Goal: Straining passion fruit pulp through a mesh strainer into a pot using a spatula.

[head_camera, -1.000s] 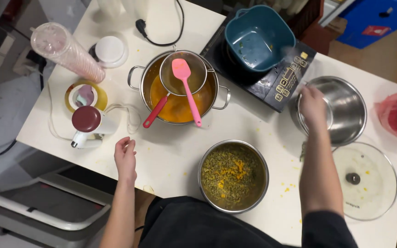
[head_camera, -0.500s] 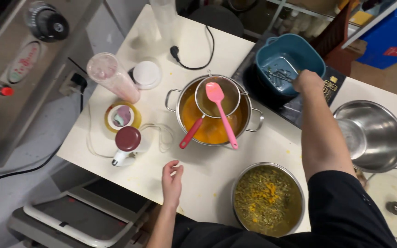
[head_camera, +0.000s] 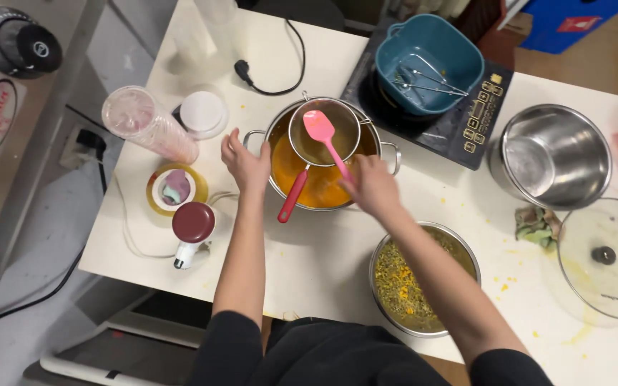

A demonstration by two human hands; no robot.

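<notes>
Right hand [head_camera: 372, 187] closed around pink silicone spatula [head_camera: 321, 130] handle, blade in round metal sieve [head_camera: 323, 132] atop steel pot of orange liquid [head_camera: 302, 182] | left hand [head_camera: 246, 164] open, fingers at pot's near handle; steady it | press gently, keep sieve level | induction hob [head_camera: 466, 136] just beside; bare white table [head_camera: 323, 257] nearer you.

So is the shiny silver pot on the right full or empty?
Empty. The silver pot shows only its bare metal bottom and walls, with no food or liquid inside. Its glass lid lies off, flat on the table beside it.
</notes>
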